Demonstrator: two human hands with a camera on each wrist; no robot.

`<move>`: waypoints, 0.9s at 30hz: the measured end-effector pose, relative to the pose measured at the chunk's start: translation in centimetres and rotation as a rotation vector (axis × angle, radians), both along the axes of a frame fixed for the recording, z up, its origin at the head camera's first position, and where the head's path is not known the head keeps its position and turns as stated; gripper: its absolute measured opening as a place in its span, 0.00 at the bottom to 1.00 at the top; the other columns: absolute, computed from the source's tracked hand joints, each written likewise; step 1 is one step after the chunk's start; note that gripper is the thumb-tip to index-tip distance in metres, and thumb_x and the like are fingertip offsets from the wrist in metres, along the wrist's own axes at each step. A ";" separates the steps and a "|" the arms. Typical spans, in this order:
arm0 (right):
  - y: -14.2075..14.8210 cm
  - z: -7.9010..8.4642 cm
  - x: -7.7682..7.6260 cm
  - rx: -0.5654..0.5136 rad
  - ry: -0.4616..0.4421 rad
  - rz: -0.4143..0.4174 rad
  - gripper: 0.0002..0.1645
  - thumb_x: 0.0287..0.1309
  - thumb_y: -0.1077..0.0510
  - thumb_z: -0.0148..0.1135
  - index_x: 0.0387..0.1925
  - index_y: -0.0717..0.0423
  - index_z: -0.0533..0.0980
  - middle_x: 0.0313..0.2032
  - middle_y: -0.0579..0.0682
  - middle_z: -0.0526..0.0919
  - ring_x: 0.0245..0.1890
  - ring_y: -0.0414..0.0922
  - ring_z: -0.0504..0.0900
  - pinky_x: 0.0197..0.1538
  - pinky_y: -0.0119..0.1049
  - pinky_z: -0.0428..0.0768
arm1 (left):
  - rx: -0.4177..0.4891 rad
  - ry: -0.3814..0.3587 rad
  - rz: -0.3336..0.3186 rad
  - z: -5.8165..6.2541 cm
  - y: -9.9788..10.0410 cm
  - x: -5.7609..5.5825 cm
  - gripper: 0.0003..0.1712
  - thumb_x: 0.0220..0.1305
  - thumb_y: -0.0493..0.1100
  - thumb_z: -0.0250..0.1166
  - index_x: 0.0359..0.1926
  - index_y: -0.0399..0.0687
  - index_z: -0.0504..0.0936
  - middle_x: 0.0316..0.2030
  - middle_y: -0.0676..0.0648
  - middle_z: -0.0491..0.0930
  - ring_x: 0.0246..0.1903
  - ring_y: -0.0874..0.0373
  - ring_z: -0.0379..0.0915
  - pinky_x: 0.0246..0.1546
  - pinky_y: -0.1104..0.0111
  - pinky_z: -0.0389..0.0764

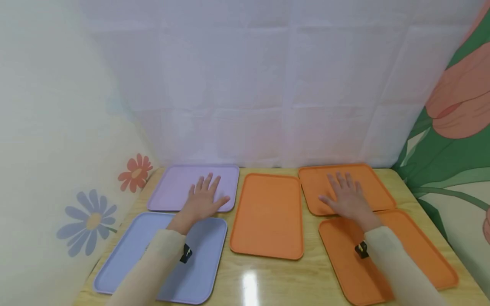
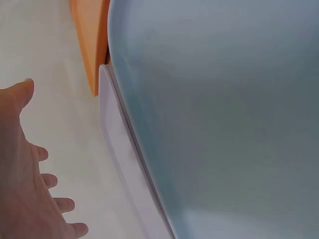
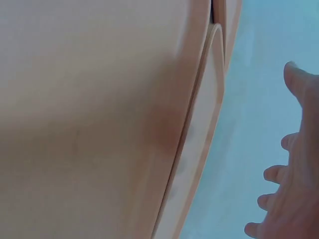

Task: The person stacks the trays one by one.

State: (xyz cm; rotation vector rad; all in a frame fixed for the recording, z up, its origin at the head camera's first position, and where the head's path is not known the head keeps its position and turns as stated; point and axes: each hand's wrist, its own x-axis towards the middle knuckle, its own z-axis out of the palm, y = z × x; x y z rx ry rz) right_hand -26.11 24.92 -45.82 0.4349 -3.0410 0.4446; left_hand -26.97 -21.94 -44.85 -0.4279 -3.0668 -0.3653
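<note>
In the head view the left hand [image 1: 201, 203] is held with its fingers spread, in front of the lilac tray [image 1: 176, 187] and the blue tray [image 1: 203, 272]. The left wrist view shows that hand [image 2: 25, 184] apart from the trays, holding nothing. Fingers likewise spread, the right hand [image 1: 349, 202] hovers over the orange trays on the right: a back one [image 1: 367, 182] and a front one [image 1: 413, 246]. Nothing lies in its grasp, and in the right wrist view the hand [image 3: 294, 174] stands clear of the tray edges.
Between the two hands an upright-oriented orange tray [image 1: 268, 216] lies on the wooden table [image 1: 264, 276]. White cloth [image 1: 245, 93] hangs behind the table. Flower-patterned surfaces [image 1: 459, 148] flank it. Each wrist carries a small black device [image 1: 186, 253].
</note>
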 end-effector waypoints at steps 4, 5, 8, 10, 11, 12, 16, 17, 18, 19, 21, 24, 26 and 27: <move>-0.8 0.1 -0.2 0.003 0.016 0.006 0.55 0.70 0.27 0.45 0.80 0.57 0.45 0.78 0.68 0.42 0.76 0.71 0.38 0.72 0.73 0.40 | 0.032 0.027 -0.017 0.0 0.8 -0.1 0.50 0.70 0.68 0.53 0.79 0.40 0.53 0.78 0.33 0.47 0.74 0.28 0.44 0.68 0.30 0.52; -1.0 0.2 -0.2 -0.002 0.018 0.011 0.54 0.70 0.28 0.46 0.80 0.57 0.45 0.78 0.69 0.43 0.76 0.71 0.39 0.72 0.72 0.41 | 0.039 0.029 -0.019 0.0 0.9 -0.1 0.50 0.70 0.67 0.54 0.79 0.40 0.54 0.77 0.32 0.48 0.74 0.28 0.46 0.67 0.30 0.54; -1.8 0.5 -0.2 -0.024 0.031 0.031 0.53 0.71 0.30 0.47 0.80 0.59 0.47 0.77 0.70 0.47 0.75 0.71 0.45 0.72 0.71 0.48 | 0.056 0.028 -0.026 0.1 1.5 0.1 0.50 0.69 0.66 0.57 0.77 0.38 0.55 0.76 0.31 0.52 0.72 0.28 0.51 0.64 0.31 0.61; -2.3 0.5 -0.2 -0.052 0.025 0.042 0.52 0.71 0.31 0.49 0.79 0.60 0.48 0.76 0.70 0.50 0.74 0.72 0.49 0.71 0.71 0.54 | 0.065 0.015 -0.028 0.2 1.9 0.3 0.49 0.68 0.65 0.57 0.77 0.37 0.56 0.75 0.30 0.54 0.70 0.28 0.54 0.62 0.32 0.66; -2.6 0.5 -0.1 -0.067 0.020 0.047 0.52 0.71 0.31 0.50 0.79 0.59 0.48 0.75 0.70 0.52 0.73 0.72 0.51 0.70 0.71 0.57 | 0.074 0.005 -0.029 0.2 2.1 0.4 0.49 0.68 0.64 0.58 0.77 0.37 0.57 0.75 0.30 0.55 0.69 0.28 0.56 0.60 0.32 0.67; -2.8 0.4 -0.1 -0.080 0.015 0.050 0.52 0.71 0.32 0.51 0.80 0.59 0.48 0.75 0.70 0.53 0.72 0.71 0.53 0.68 0.71 0.60 | 0.081 -0.007 -0.028 0.2 2.2 0.5 0.49 0.67 0.63 0.59 0.77 0.37 0.57 0.74 0.30 0.56 0.69 0.28 0.57 0.60 0.33 0.69; -3.6 0.0 0.0 -0.113 -0.041 0.048 0.51 0.71 0.33 0.51 0.80 0.55 0.46 0.73 0.70 0.56 0.71 0.70 0.58 0.64 0.69 0.67 | 0.136 -0.071 -0.019 0.4 3.0 1.0 0.46 0.66 0.59 0.62 0.75 0.38 0.59 0.71 0.30 0.61 0.66 0.29 0.62 0.58 0.36 0.73; -3.8 -0.1 0.0 -0.118 -0.051 0.051 0.52 0.71 0.32 0.50 0.80 0.56 0.46 0.72 0.70 0.57 0.70 0.70 0.59 0.63 0.69 0.68 | 0.143 -0.082 -0.015 0.4 3.2 1.1 0.46 0.65 0.58 0.63 0.75 0.38 0.60 0.70 0.30 0.62 0.65 0.30 0.63 0.58 0.38 0.73; -4.0 -0.1 0.0 -0.125 -0.062 0.052 0.52 0.71 0.32 0.50 0.80 0.56 0.46 0.72 0.71 0.58 0.70 0.70 0.60 0.63 0.69 0.69 | 0.151 -0.093 -0.013 0.5 3.4 1.2 0.45 0.65 0.57 0.64 0.74 0.38 0.61 0.69 0.30 0.64 0.64 0.30 0.64 0.58 0.39 0.74; -4.2 -0.2 0.1 -0.131 -0.073 0.050 0.52 0.71 0.32 0.50 0.80 0.57 0.46 0.71 0.72 0.58 0.69 0.70 0.61 0.62 0.68 0.70 | 0.160 -0.098 -0.011 0.5 3.6 1.3 0.44 0.64 0.56 0.64 0.73 0.38 0.62 0.67 0.30 0.65 0.62 0.31 0.65 0.58 0.40 0.74; -4.6 -0.3 0.1 -0.153 -0.089 0.048 0.52 0.71 0.33 0.51 0.80 0.58 0.47 0.71 0.73 0.59 0.69 0.71 0.62 0.62 0.68 0.70 | 0.174 -0.104 -0.006 0.4 3.9 1.4 0.43 0.62 0.54 0.65 0.71 0.37 0.64 0.64 0.30 0.67 0.60 0.32 0.68 0.58 0.42 0.75; -5.1 -0.4 0.1 -0.199 -0.109 0.043 0.51 0.71 0.35 0.53 0.79 0.61 0.49 0.71 0.73 0.60 0.67 0.70 0.65 0.63 0.67 0.70 | 0.188 -0.117 -0.002 0.2 4.2 1.5 0.42 0.59 0.50 0.67 0.70 0.36 0.66 0.61 0.30 0.70 0.54 0.36 0.74 0.54 0.46 0.78; -5.4 -0.5 -0.1 -0.239 -0.115 0.042 0.48 0.71 0.39 0.56 0.78 0.63 0.52 0.69 0.72 0.63 0.64 0.68 0.69 0.62 0.65 0.72 | 0.201 -0.131 0.002 0.0 4.4 1.6 0.41 0.58 0.49 0.68 0.69 0.36 0.67 0.60 0.31 0.71 0.49 0.40 0.76 0.51 0.48 0.80; -5.6 -0.5 -0.2 -0.262 -0.115 0.047 0.47 0.71 0.41 0.57 0.77 0.64 0.53 0.69 0.71 0.64 0.63 0.67 0.72 0.61 0.64 0.74 | 0.204 -0.137 0.004 0.0 4.5 1.6 0.41 0.57 0.48 0.68 0.69 0.36 0.68 0.59 0.32 0.72 0.48 0.42 0.76 0.50 0.49 0.80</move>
